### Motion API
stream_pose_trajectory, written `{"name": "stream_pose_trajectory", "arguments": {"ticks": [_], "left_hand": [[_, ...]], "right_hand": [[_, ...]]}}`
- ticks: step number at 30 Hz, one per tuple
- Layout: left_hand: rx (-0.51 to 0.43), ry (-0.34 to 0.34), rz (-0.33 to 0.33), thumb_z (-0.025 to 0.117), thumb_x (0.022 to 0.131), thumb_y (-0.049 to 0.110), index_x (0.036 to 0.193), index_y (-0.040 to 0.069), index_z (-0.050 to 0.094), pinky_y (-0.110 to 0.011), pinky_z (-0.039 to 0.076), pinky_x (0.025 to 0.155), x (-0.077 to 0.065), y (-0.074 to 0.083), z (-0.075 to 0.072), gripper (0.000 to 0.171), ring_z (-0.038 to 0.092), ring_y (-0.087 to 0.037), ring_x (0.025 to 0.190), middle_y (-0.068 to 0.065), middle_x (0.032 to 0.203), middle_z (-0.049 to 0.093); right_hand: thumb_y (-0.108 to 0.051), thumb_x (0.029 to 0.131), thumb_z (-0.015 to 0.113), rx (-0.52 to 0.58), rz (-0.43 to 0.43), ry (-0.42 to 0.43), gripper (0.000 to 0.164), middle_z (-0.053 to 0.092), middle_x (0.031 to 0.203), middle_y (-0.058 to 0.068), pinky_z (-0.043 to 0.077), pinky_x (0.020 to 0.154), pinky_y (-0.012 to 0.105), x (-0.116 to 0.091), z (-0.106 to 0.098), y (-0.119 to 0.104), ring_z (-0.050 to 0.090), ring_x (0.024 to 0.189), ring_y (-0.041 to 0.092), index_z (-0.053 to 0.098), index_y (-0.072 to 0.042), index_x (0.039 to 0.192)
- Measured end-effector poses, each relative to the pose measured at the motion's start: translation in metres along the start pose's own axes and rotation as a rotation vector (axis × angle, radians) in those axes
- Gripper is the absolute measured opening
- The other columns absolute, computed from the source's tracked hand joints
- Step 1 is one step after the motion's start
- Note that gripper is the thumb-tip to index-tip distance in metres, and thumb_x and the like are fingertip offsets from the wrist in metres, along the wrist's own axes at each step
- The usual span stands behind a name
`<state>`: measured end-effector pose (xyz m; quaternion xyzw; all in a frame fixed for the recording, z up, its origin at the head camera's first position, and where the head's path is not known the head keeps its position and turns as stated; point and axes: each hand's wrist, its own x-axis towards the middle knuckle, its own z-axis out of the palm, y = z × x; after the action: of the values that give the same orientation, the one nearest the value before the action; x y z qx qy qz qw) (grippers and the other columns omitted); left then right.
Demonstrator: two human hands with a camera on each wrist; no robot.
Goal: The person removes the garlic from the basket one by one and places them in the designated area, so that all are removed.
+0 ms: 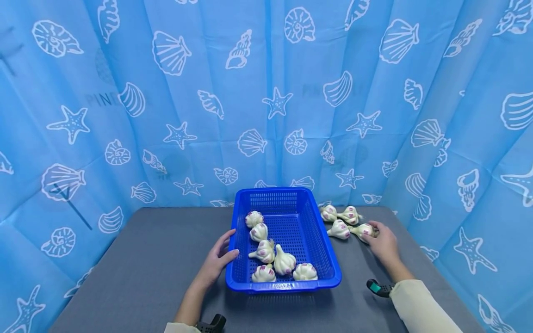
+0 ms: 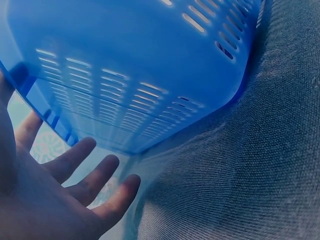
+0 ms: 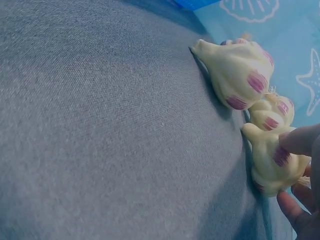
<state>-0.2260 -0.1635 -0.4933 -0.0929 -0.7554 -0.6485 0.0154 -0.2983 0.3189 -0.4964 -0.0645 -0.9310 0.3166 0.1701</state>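
A broad strip of grey table (image 1: 158, 259) separates its left edge from the blue basket (image 1: 245, 286); right of the basket, the room is partly taken by garlic, with a narrow margin between the right hand (image 1: 385, 245) and the right edge. The surface is textured cloth, and a blue curtain (image 1: 250, 111) printed with white shells and starfish encloses the left, back and right. The left hand (image 1: 217, 260) is at the basket's left rim, fingers extended and parted, gripping nothing. Inside the basket, six garlic bulbs (image 1: 285, 262) lie along the left and near sides. Farther right, three loose bulbs (image 1: 339, 230) lie just beside a fourth bulb (image 1: 361, 230), pinched between the right hand's thumb and fingers.
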Motion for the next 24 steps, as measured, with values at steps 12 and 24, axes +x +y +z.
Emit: {"name": "stream_pose_trajectory", "arguments": {"ticks": [12,24], "left_hand": [[-0.016,-0.007,0.006,0.058,0.096,0.024,0.149,0.025,0.037,-0.065,0.039,0.095,0.000,-0.001,0.000,0.057,0.040,-0.049,0.129,-0.022,0.149,0.036],[-0.020,-0.003,-0.002,0.058,0.096,0.024,0.149,0.023,0.036,-0.065,0.038,0.096,0.001,-0.002,0.001,0.058,0.040,-0.049,0.129,-0.022,0.148,0.036]], "right_hand": [[-0.009,0.088,0.069,0.001,0.033,-0.020,0.049,0.049,0.130,0.033,0.034,0.099,0.060,0.004,0.006,-0.006,0.043,0.121,0.049,0.050,0.006,0.131],[-0.012,0.089,0.068,0.012,0.009,-0.011,0.052,0.048,0.132,0.033,0.036,0.097,0.060,0.008,-0.004,-0.011,0.043,0.121,0.048,0.049,0.007,0.133]]}}
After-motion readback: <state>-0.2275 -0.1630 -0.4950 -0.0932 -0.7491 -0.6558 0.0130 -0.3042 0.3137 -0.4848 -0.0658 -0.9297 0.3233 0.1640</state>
